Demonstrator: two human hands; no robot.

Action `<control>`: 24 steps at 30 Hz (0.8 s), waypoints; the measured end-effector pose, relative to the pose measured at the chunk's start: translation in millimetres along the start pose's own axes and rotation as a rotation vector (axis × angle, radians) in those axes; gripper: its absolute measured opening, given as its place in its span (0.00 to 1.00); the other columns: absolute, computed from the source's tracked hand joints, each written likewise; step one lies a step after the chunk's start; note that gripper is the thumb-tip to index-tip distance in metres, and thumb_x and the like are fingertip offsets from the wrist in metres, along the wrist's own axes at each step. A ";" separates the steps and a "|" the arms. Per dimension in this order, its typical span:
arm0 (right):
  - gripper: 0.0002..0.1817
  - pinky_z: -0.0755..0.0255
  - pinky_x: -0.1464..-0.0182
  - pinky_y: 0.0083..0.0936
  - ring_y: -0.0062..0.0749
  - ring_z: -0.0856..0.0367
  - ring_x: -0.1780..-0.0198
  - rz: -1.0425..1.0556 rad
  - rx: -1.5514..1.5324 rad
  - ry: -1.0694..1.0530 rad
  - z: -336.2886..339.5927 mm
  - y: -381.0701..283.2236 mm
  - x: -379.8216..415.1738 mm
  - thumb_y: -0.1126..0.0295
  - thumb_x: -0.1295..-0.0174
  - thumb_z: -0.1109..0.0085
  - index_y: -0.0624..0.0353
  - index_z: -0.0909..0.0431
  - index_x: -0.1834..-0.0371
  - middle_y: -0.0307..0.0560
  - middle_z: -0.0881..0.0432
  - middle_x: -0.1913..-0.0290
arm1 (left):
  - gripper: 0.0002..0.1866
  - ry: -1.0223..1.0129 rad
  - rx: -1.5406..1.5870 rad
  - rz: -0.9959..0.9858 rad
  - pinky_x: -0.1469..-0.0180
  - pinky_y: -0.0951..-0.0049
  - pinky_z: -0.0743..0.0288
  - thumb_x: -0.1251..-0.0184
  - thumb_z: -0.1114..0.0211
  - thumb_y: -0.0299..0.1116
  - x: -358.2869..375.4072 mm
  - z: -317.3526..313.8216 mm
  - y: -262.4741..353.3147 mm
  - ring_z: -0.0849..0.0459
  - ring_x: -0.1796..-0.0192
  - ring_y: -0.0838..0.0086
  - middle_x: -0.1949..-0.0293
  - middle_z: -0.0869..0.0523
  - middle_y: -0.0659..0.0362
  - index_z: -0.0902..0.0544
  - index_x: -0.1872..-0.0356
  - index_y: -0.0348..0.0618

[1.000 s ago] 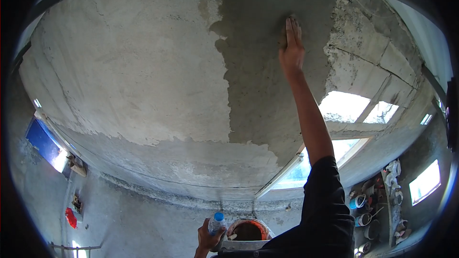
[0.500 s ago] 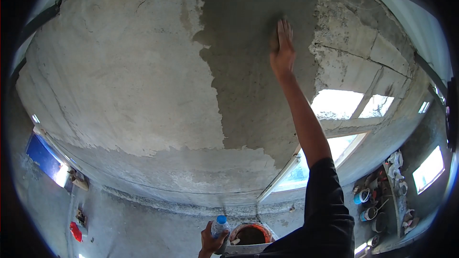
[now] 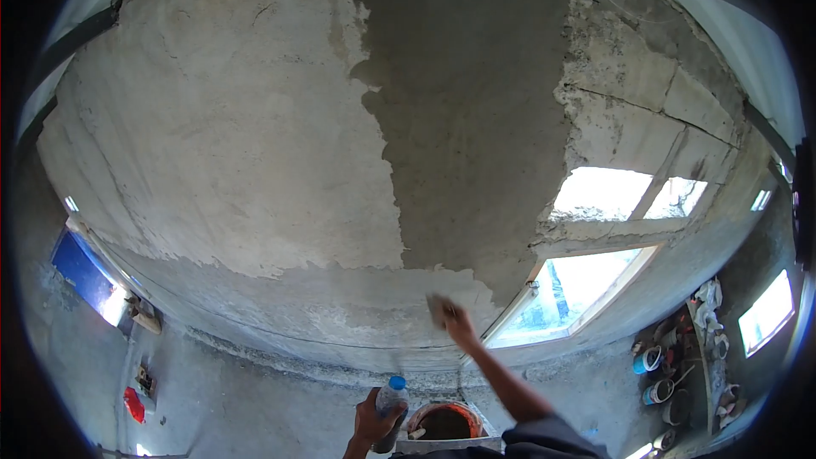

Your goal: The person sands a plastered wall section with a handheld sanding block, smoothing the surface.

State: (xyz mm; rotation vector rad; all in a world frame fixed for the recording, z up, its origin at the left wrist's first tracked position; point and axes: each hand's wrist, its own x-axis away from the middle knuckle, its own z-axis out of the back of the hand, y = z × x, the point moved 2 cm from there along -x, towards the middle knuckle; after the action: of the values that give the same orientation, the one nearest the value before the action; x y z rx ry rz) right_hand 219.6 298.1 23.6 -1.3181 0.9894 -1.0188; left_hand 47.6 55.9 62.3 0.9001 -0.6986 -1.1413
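Observation:
My left hand (image 3: 367, 423) is wrapped round a clear plastic bottle (image 3: 394, 396) with a blue cap, held upright low in the view. My right hand (image 3: 460, 328) grips a flat grey-brown pad (image 3: 439, 310) in front of the lower wall; its exact kind is blurred. Above it, a dark, damp-looking band of plaster (image 3: 472, 119) runs up the wall, with a ragged left edge against the paler plaster (image 3: 246, 119). Close to the bottle, on its right, an orange-rimmed tub (image 3: 470, 412) holds dark material.
To the right of the dark band is a framed window (image 3: 586, 293), with smaller openings (image 3: 599, 193) above it. Several buckets (image 3: 659, 393) stand along the right side. On the floor at left lies a red object (image 3: 133, 405), and a blue panel (image 3: 81, 268) is farther back.
My right hand has come down from high on the dark plaster to the lower wall, with the pad now showing. My left hand still holds the bottle in nearly the same place.

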 end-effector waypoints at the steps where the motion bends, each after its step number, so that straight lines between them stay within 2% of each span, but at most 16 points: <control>1: 0.15 0.26 0.55 0.26 0.33 0.21 0.57 -0.077 -0.477 0.010 -1.6 50.7 27.9 0.71 0.36 0.48 0.60 0.25 0.47 0.44 0.21 0.58 | 0.29 -0.039 -0.074 0.016 0.59 0.60 0.22 0.50 0.29 0.54 -5.2 -1.2 0.3 0.14 0.62 0.53 0.67 0.15 0.47 0.23 0.58 0.39; 2: 0.16 0.24 0.52 0.31 0.35 0.22 0.53 -0.478 -0.694 0.190 -3.0 77.6 60.4 0.73 0.38 0.46 0.60 0.28 0.46 0.46 0.23 0.51 | 0.30 -0.079 -0.147 0.038 0.59 0.60 0.22 0.50 0.30 0.56 -7.0 -2.5 1.1 0.14 0.62 0.53 0.66 0.15 0.46 0.23 0.57 0.38; 3: 0.16 0.24 0.50 0.37 0.36 0.23 0.52 -0.610 -0.843 0.212 -5.0 102.3 86.8 0.75 0.40 0.45 0.59 0.28 0.47 0.47 0.24 0.50 | 0.36 -0.128 -0.195 0.100 0.56 0.60 0.22 0.50 0.35 0.64 -10.6 -3.3 3.6 0.15 0.60 0.51 0.64 0.15 0.45 0.23 0.55 0.38; 4: 0.16 0.25 0.49 0.41 0.39 0.23 0.50 -0.624 -0.959 0.208 -6.2 148.0 108.5 0.74 0.40 0.44 0.59 0.28 0.48 0.49 0.24 0.49 | 0.36 -0.120 -0.196 0.106 0.56 0.60 0.22 0.50 0.35 0.64 -14.7 -5.9 2.1 0.15 0.60 0.51 0.64 0.15 0.45 0.23 0.55 0.38; 6: 0.13 0.25 0.49 0.43 0.41 0.21 0.53 -0.642 -1.012 0.228 -9.9 156.1 146.3 0.74 0.40 0.44 0.61 0.26 0.51 0.50 0.22 0.52 | 0.44 -0.401 -0.381 0.271 0.50 0.59 0.25 0.53 0.39 0.71 -24.7 -17.3 -9.8 0.17 0.54 0.51 0.58 0.16 0.43 0.23 0.50 0.37; 7: 0.13 0.26 0.48 0.43 0.43 0.21 0.52 -0.669 -1.064 0.234 -10.6 165.8 159.3 0.74 0.38 0.45 0.63 0.27 0.50 0.51 0.22 0.52 | 0.44 -0.397 -0.386 0.278 0.50 0.59 0.25 0.53 0.39 0.71 -28.2 -20.1 -9.7 0.17 0.54 0.51 0.58 0.16 0.43 0.23 0.50 0.37; 8: 0.14 0.27 0.46 0.43 0.45 0.21 0.50 -0.696 -1.117 0.245 -10.8 170.2 168.4 0.73 0.37 0.47 0.65 0.28 0.50 0.53 0.21 0.53 | 0.46 -0.500 -0.460 0.297 0.49 0.60 0.26 0.56 0.40 0.73 -29.9 -26.8 -8.7 0.18 0.52 0.52 0.57 0.17 0.43 0.23 0.51 0.36; 9: 0.13 0.25 0.49 0.40 0.43 0.20 0.54 -0.694 -1.066 0.307 -11.4 175.2 173.3 0.72 0.38 0.45 0.65 0.27 0.52 0.52 0.20 0.55 | 0.49 -0.604 -0.531 0.316 0.47 0.61 0.27 0.58 0.41 0.76 -30.7 -34.4 -9.5 0.19 0.50 0.53 0.55 0.17 0.42 0.22 0.51 0.35; 10: 0.13 0.25 0.49 0.40 0.43 0.20 0.54 -0.698 -1.071 0.304 -11.8 179.3 174.5 0.72 0.38 0.45 0.65 0.27 0.52 0.52 0.20 0.55 | 0.49 -0.602 -0.536 0.320 0.47 0.61 0.27 0.58 0.41 0.76 -33.5 -41.8 -14.6 0.19 0.50 0.53 0.55 0.17 0.42 0.22 0.51 0.35; 12: 0.12 0.24 0.52 0.42 0.42 0.19 0.57 -0.589 -0.972 0.303 -11.8 181.6 174.0 0.72 0.38 0.44 0.64 0.27 0.53 0.52 0.20 0.57 | 0.52 -0.777 -0.651 0.297 0.43 0.60 0.29 0.60 0.43 0.78 -34.6 -55.2 -18.7 0.21 0.45 0.53 0.50 0.20 0.41 0.25 0.46 0.37; 13: 0.12 0.24 0.52 0.42 0.42 0.19 0.57 -0.589 -0.978 0.299 -11.5 183.2 174.1 0.72 0.38 0.44 0.64 0.27 0.53 0.52 0.20 0.57 | 0.53 -0.822 -0.672 0.301 0.44 0.60 0.28 0.60 0.45 0.79 -35.6 -59.8 -21.0 0.21 0.45 0.53 0.50 0.19 0.42 0.25 0.45 0.37; 15: 0.10 0.23 0.55 0.45 0.42 0.19 0.59 -0.598 -0.941 0.364 -6.4 154.7 170.5 0.73 0.38 0.45 0.62 0.26 0.54 0.51 0.20 0.57 | 0.53 -0.819 -0.679 0.291 0.44 0.60 0.28 0.59 0.45 0.79 -35.3 -65.5 -10.5 0.21 0.46 0.53 0.50 0.19 0.42 0.25 0.45 0.37; 19: 0.09 0.23 0.57 0.47 0.43 0.19 0.61 -0.670 -1.020 0.414 3.9 151.9 164.1 0.74 0.38 0.45 0.60 0.26 0.54 0.49 0.20 0.58 | 0.52 -0.807 -0.637 0.249 0.45 0.59 0.27 0.59 0.46 0.79 -32.4 -76.5 -5.6 0.20 0.46 0.52 0.51 0.19 0.42 0.25 0.45 0.38; 22: 0.12 0.23 0.56 0.46 0.43 0.19 0.60 -0.608 -1.061 0.479 11.9 143.1 159.0 0.74 0.39 0.42 0.59 0.27 0.53 0.48 0.20 0.57 | 0.53 -0.799 -0.628 0.229 0.46 0.59 0.27 0.59 0.46 0.80 -32.3 -82.6 0.2 0.20 0.47 0.53 0.52 0.18 0.43 0.26 0.45 0.40; 24: 0.16 0.21 0.59 0.40 0.40 0.19 0.59 -0.440 -1.022 0.467 18.3 124.5 154.5 0.77 0.45 0.37 0.58 0.26 0.53 0.47 0.21 0.58 | 0.53 -0.783 -0.597 0.212 0.47 0.59 0.27 0.58 0.48 0.80 -28.9 -80.8 9.9 0.19 0.49 0.52 0.55 0.18 0.42 0.27 0.44 0.41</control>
State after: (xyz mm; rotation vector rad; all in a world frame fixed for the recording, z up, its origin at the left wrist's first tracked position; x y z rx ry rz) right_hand 281.3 153.7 -99.1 -2.2588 1.7535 -1.2287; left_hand 112.2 104.3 31.6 -0.1550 -0.9706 -1.3999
